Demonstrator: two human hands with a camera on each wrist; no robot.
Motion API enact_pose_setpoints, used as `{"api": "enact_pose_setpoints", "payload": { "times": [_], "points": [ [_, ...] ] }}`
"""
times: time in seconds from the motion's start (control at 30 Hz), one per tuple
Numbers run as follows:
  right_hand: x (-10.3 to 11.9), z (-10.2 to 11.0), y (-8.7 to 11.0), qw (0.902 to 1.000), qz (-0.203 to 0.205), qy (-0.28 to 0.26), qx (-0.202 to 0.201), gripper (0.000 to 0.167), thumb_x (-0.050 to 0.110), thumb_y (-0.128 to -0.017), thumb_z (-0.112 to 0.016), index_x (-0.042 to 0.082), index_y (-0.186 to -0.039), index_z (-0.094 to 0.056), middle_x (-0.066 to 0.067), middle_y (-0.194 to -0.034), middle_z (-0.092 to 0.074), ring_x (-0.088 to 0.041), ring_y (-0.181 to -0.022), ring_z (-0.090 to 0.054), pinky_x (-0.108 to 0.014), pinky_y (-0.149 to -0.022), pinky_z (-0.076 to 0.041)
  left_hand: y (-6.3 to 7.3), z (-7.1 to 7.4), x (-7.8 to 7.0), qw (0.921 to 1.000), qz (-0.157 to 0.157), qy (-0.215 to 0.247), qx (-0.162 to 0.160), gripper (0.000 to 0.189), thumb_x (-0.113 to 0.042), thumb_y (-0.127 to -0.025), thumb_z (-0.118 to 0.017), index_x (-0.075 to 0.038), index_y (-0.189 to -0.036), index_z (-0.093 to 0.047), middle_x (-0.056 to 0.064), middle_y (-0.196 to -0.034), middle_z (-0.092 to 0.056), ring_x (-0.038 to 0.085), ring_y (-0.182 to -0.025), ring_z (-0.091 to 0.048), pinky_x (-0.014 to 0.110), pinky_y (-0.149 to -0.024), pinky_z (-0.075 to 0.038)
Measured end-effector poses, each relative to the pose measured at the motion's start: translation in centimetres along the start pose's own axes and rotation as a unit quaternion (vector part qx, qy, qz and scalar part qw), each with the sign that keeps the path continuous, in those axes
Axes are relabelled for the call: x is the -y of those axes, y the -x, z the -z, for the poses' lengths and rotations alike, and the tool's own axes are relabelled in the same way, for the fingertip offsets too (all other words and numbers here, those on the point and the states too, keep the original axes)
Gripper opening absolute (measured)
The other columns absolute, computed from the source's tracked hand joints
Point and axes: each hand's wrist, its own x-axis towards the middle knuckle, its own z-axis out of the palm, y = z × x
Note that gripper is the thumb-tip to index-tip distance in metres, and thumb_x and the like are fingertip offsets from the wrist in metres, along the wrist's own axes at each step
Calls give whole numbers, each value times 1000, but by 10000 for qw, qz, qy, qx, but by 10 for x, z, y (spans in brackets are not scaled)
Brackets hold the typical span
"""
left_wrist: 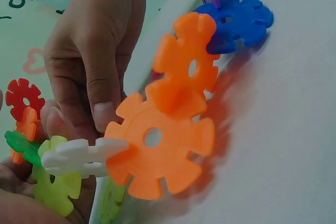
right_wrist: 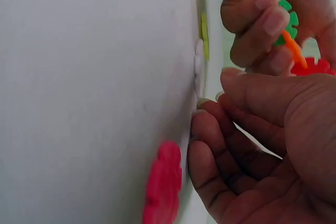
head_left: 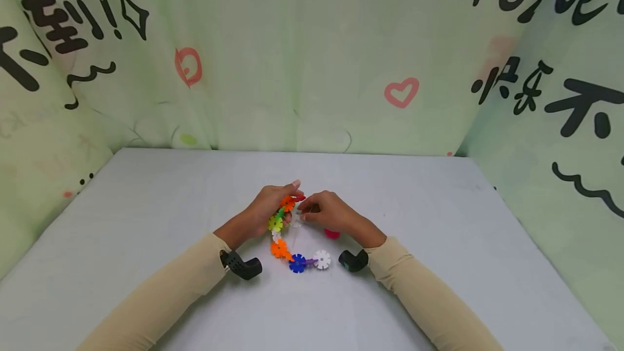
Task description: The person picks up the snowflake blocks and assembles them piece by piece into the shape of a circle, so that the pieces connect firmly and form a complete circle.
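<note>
A chain of interlocking plastic snowflake discs [head_left: 280,249] curves across the table in red, orange, green, yellow, white, blue and purple. My left hand [head_left: 267,206] grips its upper end, fingers curled around the green and yellow discs [left_wrist: 56,190]. Its lower end, with a blue disc [head_left: 297,263] and a white end disc [head_left: 322,259], reaches down onto the table. My right hand [head_left: 331,211] is beside the left, fingers bent and low at the tabletop, thumb apart from them. A loose white disc [right_wrist: 198,66] lies at its fingertips; whether they touch is unclear.
A pink-red disc [head_left: 332,234] lies on the white table [head_left: 414,194] under my right wrist. A loose yellow-green disc [right_wrist: 205,35] lies flat past the white one. Printed pale green curtains [head_left: 292,69] stand behind and at both sides.
</note>
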Motion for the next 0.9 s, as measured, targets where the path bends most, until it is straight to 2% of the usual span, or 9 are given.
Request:
{"api": "enact_pose_setpoints", "payload": {
  "times": [0.07, 0.17, 0.23, 0.37, 0.47, 0.53, 0.77, 0.9],
  "points": [
    [2, -3, -2, 10000, -12, 16, 34, 22, 11, -89, -71, 0, -108, -72, -4, -98, -70, -13, -80, -60, -23, -74, -51, 0, 0, 0, 9999, -45, -47, -87, 56, -51, -93, -60, -5, -122, -65, 11, -91, -58, 17, -52, -48, 24, -53, -46],
    [5, -7, -5, 9998, -156, 69, 34, 25, 14, -87, -75, 1, -107, -72, -3, -97, -69, -14, -79, -58, -23, -72, -50, 0, 0, 2, 9997, -195, -52, -115, 52, -47, -92, -63, -3, -120, -66, 8, -72, -54, 16, -50, -47, 24, -52, -45],
    [7, -9, -6, 9996, -255, 99, 25, 25, 15, -85, -77, 1, -106, -72, -2, -94, -68, -14, -78, -57, -23, -72, -50, -1, 0, 3, 9995, -293, -25, -126, 49, -43, -93, -64, -2, -119, -66, 7, -68, -53, 16, -50, -47, 24, -51, -45],
    [9, -9, -6, 9992, -355, 155, 27, 23, 14, -83, -78, 2, -102, -72, -1, -91, -65, -16, -81, -57, -25, -74, -50, -1, 1, 6, 9988, -406, 157, -203, 46, -36, -94, -64, -1, -124, -63, 9, -84, -57, 16, -53, -49, 23, -53, -47],
    [10, -9, -6, 9990, -439, 119, 48, 24, 13, -83, -79, 3, -103, -70, 0, -92, -64, -17, -84, -57, -26, -77, -51, -2, 2, 8, 9985, -437, 277, -200, 51, -40, -95, -62, -3, -129, -60, 10, -101, -58, 16, -55, -50, 23, -55, -47],
    [9, -8, -4, 9988, -473, 74, 70, 24, 13, -83, -79, 4, -102, -68, 0, -92, -62, -17, -84, -57, -26, -77, -51, -2, 3, 8, 9984, -461, 306, -144, 53, -43, -95, -61, -3, -130, -59, 10, -106, -59, 16, -56, -50, 22, -55, -47],
    [5, -6, -1, 9997, -230, -105, 53, 20, 11, -84, -78, 5, -98, -65, -1, -85, -59, -16, -77, -54, -25, -69, -49, -2, 2, 9, 9978, -552, 353, -50, 41, -35, -92, -68, 2, -112, -67, 10, -83, -59, 15, -56, -50, 21, -53, -46],
    [3, -5, -1, 9993, -239, -272, -15, 16, 8, -86, -74, 4, -100, -68, 0, -83, -60, -16, -75, -53, -24, -67, -47, -1, 2, 10, 9982, -495, 322, -138, 42, -35, -92, -68, 3, -109, -67, 8, -81, -60, 15, -56, -50, 21, -55, -46]
  ]
}}
